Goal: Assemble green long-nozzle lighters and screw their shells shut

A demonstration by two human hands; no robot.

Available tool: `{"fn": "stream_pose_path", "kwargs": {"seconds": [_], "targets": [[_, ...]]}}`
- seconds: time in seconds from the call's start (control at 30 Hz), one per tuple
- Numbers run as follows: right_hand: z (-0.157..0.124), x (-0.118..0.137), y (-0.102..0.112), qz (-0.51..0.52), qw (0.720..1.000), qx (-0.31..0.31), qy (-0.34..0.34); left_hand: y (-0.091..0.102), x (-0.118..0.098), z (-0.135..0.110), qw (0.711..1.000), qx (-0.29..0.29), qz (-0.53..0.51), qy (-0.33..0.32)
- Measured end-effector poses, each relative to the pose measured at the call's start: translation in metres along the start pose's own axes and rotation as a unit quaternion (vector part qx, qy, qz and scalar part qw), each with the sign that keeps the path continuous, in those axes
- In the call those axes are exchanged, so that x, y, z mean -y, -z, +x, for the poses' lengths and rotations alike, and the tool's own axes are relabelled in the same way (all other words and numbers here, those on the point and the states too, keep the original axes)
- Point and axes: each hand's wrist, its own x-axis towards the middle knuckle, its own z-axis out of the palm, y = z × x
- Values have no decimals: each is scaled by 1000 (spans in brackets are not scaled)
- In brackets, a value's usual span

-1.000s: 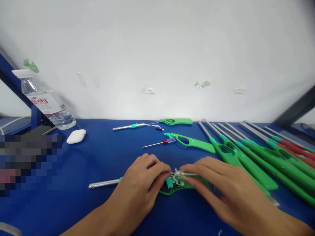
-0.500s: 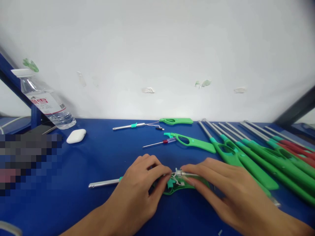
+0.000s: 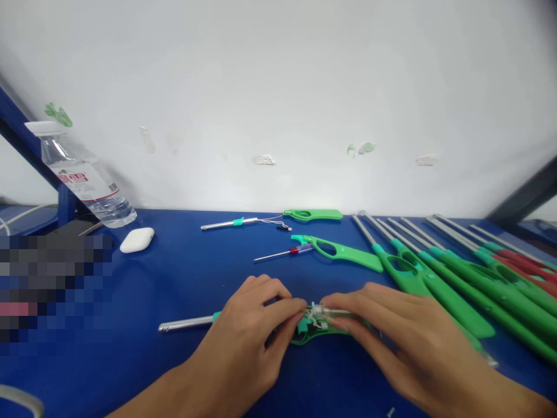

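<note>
Over green casing (image 3: 322, 332), pinching clear part (image 3: 319, 310) with right hand (image 3: 398, 325); with left hand (image 3: 256, 322), pinching narrowly, can't tell on what. Barely shifted this past second; likely fine adjustment.

Bottle (image 3: 93, 183) left on table (image 3: 174, 284), lighters (image 3: 478, 281) right; screwdriver (image 3: 299, 249) between, behind handle shell (image 3: 324, 332).

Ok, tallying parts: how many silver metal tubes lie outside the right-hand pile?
2: front tube jutting past the left hand; rear tube near the wall. More may be hidden.
</note>
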Motion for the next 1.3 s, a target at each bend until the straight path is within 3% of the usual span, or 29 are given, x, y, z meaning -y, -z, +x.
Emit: {"fn": "stream_pose_path", "kwargs": {"seconds": [0.67,0.93,1.13,1.3], "targets": [[-4,1,-3,5,1000,5,-8,-1,-1,-2,999,-30,-24,-28],[0,1,0,39,999,8,-20,0,-2,-2,998,-27,-52,-4],[0,1,1,55,998,11,-17,-1,-5,-1,992,-15,-114,57],[-3,-1,-1,39,999,1,-3,-2,-4,-2,992,-23,-113,53]]}}
